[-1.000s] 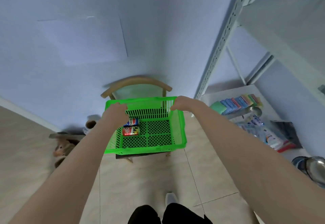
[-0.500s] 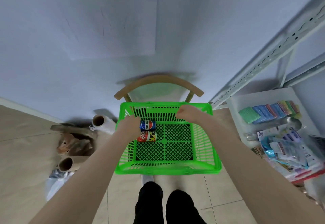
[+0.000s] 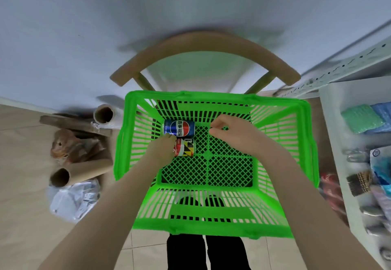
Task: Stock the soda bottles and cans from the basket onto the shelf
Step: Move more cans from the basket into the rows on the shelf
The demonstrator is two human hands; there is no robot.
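Observation:
A bright green plastic basket (image 3: 211,223) sits on a wooden chair in front of me. Two cans lie on their sides at its far left: a blue Pepsi can (image 3: 179,128) and, just nearer, a red can (image 3: 184,147) with a yellow and black pattern. My left hand (image 3: 161,150) is down inside the basket with its fingers on the left end of the red can. My right hand (image 3: 234,135) hovers inside the basket to the right of the cans, fingers loosely curled, holding nothing.
The chair's curved wooden back (image 3: 205,46) stands against the wall. White shelving (image 3: 338,121) on the right holds sponges, packets and clips. Cardboard tubes (image 3: 80,171), a plastic roll (image 3: 105,115) and a crumpled bag (image 3: 74,200) lie on the floor at left.
Both hands have left the basket's far rim and dropped inside. The left hand reached the red can. My head moved closer and over the basket.

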